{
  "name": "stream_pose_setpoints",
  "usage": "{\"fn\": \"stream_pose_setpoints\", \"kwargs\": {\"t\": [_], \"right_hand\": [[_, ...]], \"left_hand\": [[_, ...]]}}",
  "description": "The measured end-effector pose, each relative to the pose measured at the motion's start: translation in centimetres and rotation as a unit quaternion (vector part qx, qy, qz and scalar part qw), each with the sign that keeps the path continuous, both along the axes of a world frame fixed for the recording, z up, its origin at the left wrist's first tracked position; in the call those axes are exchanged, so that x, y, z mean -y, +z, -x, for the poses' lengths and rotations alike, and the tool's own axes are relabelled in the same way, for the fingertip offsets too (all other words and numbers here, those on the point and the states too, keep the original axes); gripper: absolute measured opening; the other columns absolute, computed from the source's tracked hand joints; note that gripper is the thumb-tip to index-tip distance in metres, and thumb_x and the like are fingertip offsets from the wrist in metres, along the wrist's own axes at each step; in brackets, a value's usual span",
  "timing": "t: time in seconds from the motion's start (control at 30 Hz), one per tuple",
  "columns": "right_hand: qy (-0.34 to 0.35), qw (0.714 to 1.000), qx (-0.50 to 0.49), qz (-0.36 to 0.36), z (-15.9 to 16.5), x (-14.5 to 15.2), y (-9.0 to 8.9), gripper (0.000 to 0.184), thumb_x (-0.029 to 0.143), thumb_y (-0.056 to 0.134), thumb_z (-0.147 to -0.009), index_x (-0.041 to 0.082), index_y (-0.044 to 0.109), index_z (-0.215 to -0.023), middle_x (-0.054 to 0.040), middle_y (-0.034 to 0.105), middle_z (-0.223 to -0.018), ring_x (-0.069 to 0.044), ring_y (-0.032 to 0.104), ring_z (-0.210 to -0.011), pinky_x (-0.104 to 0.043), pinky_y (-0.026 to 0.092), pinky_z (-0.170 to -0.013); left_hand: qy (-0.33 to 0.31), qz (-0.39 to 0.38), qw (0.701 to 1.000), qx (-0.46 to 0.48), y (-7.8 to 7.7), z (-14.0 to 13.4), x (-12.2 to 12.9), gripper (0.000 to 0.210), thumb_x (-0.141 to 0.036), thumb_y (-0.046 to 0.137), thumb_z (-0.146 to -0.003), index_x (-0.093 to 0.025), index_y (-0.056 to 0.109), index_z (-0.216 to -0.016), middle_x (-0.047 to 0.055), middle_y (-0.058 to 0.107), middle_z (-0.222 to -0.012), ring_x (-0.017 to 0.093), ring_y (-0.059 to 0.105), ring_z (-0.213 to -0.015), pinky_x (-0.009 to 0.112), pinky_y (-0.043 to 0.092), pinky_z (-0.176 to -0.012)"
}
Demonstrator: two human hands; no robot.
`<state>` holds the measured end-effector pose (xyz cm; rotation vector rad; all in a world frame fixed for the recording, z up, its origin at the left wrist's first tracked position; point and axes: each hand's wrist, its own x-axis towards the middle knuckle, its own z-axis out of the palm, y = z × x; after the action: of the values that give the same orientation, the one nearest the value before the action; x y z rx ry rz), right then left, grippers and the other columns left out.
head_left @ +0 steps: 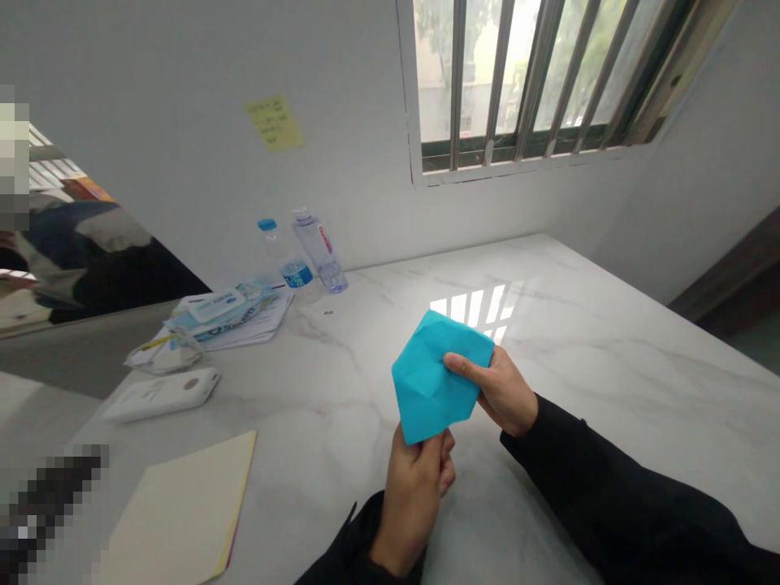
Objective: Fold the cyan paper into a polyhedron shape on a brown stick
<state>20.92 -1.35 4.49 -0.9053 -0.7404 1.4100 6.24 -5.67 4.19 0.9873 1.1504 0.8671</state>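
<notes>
A piece of bright blue paper (430, 378), creased and many-sided in outline, is held up above the marble-patterned table (329, 496). My right hand (503, 386) grips its right side, the thumb flat on the near face and the fingers behind. At the bottom corner, my left hand (418, 487) is closed on the paper from below; its fingertips are partly hidden behind the sheet. Both wrists come out of black sleeves.
Pale yellow paper sheets (183, 512) lie at the front left. Behind them are a white device (164, 396), a blue wipes packet (225, 313) on papers, and two plastic bottles (320, 252) by the wall. A yellow note (275, 123) sticks below-left of a barred window (524, 81).
</notes>
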Motion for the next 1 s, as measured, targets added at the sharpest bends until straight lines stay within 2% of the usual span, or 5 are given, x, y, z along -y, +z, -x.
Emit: {"fn": "stream_pose_setpoints", "kwargs": {"t": [0.13, 0.27, 0.7, 0.87, 1.0], "right_hand": [[0.018, 0.999, -0.025, 0.011, 0.0, 0.0, 0.2, 0.051, 0.042, 0.092, -0.069, 0.016, 0.076, -0.109, -0.0122, 0.078, -0.112, -0.031, 0.074, -0.102, -0.044, 0.059, -0.093], [0.03, 0.999, -0.033, 0.016, -0.1, -0.1, 0.0, 0.045, 0.041, 0.09, -0.072, 0.016, 0.076, -0.107, -0.0118, 0.079, -0.11, -0.028, 0.076, -0.097, -0.041, 0.06, -0.091], [0.065, 0.997, -0.042, 0.011, -0.4, -0.1, -0.1, 0.044, 0.036, 0.09, -0.073, 0.016, 0.077, -0.109, -0.0128, 0.078, -0.114, -0.029, 0.076, -0.102, -0.044, 0.06, -0.096], [0.085, 0.995, -0.054, 0.01, -0.6, 0.1, 0.2, 0.042, 0.037, 0.088, -0.076, 0.016, 0.076, -0.111, -0.0128, 0.078, -0.114, -0.03, 0.075, -0.104, -0.044, 0.06, -0.097], [0.108, 0.992, -0.067, 0.013, -1.0, 0.0, 0.3, 0.042, 0.038, 0.086, -0.078, 0.018, 0.076, -0.113, -0.0117, 0.078, -0.113, -0.028, 0.075, -0.103, -0.04, 0.06, -0.094]], "left_hand": [[-0.004, -0.007, 1.0, 0.011, -0.7, 0.0, -0.1, 0.047, -0.053, 0.065, -0.082, -0.021, 0.039, -0.059, -0.008, 0.037, -0.049, 0.001, 0.025, -0.032, 0.019, 0.014, -0.035], [0.011, -0.012, 0.999, 0.03, -1.4, 0.0, -0.2, 0.036, -0.049, 0.065, -0.082, -0.02, 0.046, -0.068, -0.008, 0.043, -0.05, 0.002, 0.025, -0.032, 0.019, 0.015, -0.035], [0.017, -0.033, 0.999, 0.026, -1.3, 0.3, 0.0, 0.023, -0.038, 0.062, -0.083, -0.02, 0.05, -0.075, -0.007, 0.047, -0.054, 0.004, 0.03, -0.035, 0.019, 0.021, -0.037], [0.009, -0.041, 0.999, 0.028, -0.3, 0.3, -0.1, 0.018, -0.034, 0.064, -0.082, -0.019, 0.057, -0.086, -0.009, 0.043, -0.05, 0.004, 0.026, -0.034, 0.019, 0.022, -0.037], [-0.015, -0.035, 0.999, 0.037, 0.7, 0.5, -0.2, 0.027, -0.035, 0.066, -0.081, -0.019, 0.058, -0.101, -0.012, 0.04, -0.047, 0.006, 0.028, -0.034, 0.018, 0.023, -0.036]]}}
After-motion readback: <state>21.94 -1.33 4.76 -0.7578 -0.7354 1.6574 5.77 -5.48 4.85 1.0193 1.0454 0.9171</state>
